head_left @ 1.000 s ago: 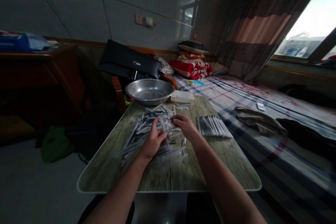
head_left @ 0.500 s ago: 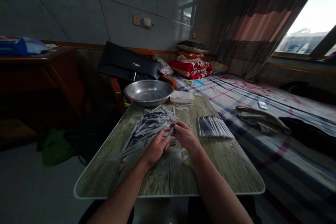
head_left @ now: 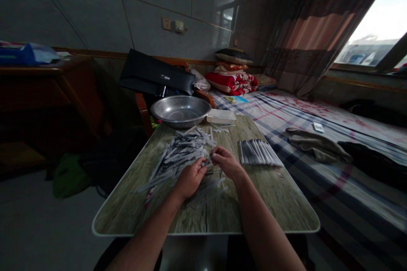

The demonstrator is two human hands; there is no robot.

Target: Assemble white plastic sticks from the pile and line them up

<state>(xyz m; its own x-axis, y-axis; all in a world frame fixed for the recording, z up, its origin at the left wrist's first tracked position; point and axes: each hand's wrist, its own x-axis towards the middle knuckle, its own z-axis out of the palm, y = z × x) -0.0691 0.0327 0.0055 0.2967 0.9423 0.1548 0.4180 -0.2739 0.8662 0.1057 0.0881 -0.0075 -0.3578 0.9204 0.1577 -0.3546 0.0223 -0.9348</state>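
A loose pile of thin white and dark sticks (head_left: 181,152) lies on the wood-patterned table (head_left: 127,216). At its right edge, my left hand (head_left: 191,177) pinches one end of a small greyish stick (head_left: 208,161). The fingers of my right hand (head_left: 225,161) are closed on the other end of that stick, close to the left fingertips. Several clear strips (head_left: 206,192) lie below the hands. On the right of the table sits a neat row of white sticks with dark ends (head_left: 259,153).
A metal basin (head_left: 181,111) and a white plastic tray (head_left: 221,117) stand at the table's far end. Along the right side runs a bed with a plaid sheet (head_left: 270,114), holding grey cloth (head_left: 318,146). A black case (head_left: 155,74) rests behind the basin.
The left fingers have shifted slightly, and the stick between the hands now shows darker and less plainly. The whole view has moved a little.
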